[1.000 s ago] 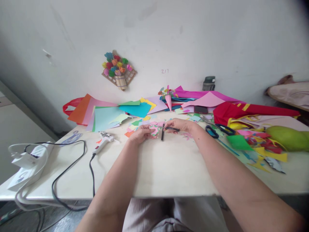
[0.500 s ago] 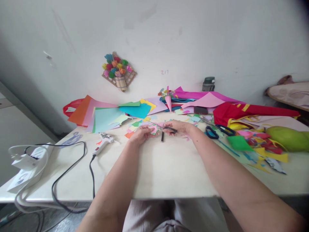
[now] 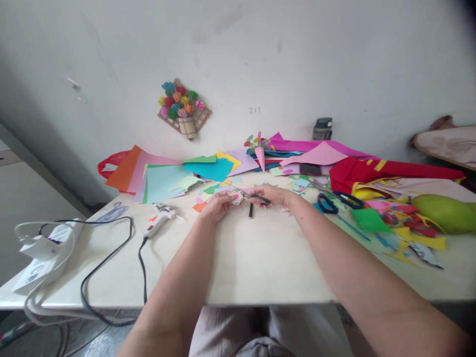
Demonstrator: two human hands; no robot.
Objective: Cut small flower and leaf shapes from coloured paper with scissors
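Observation:
My left hand (image 3: pixel 219 205) pinches a small pink and green paper piece (image 3: pixel 237 199) above the middle of the table. To its right, my right hand (image 3: pixel 268 195) is closed around small scissors with dark handles (image 3: pixel 261 199). Their thin blades point up and left, close to the paper; whether they touch it I cannot tell. A short black stick-like object (image 3: pixel 251 210) lies on the table just below the scissors. Colourful paper scraps (image 3: pixel 211 189) are strewn behind and around both hands.
A white glue gun (image 3: pixel 159 221) with a black cord lies left, near a power strip (image 3: pixel 48 267). Coloured sheets (image 3: pixel 167 181) and a pink paper cone with flowers (image 3: pixel 260 157) stand behind. Larger scissors (image 3: pixel 340 201), red cloth (image 3: pixel 349 173) and a green fruit-like object (image 3: pixel 444 213) are right.
My left hand still holds the paper piece, which has turned slightly between the fingers. The scissors in my right hand have tilted a little; the view has shifted slightly.

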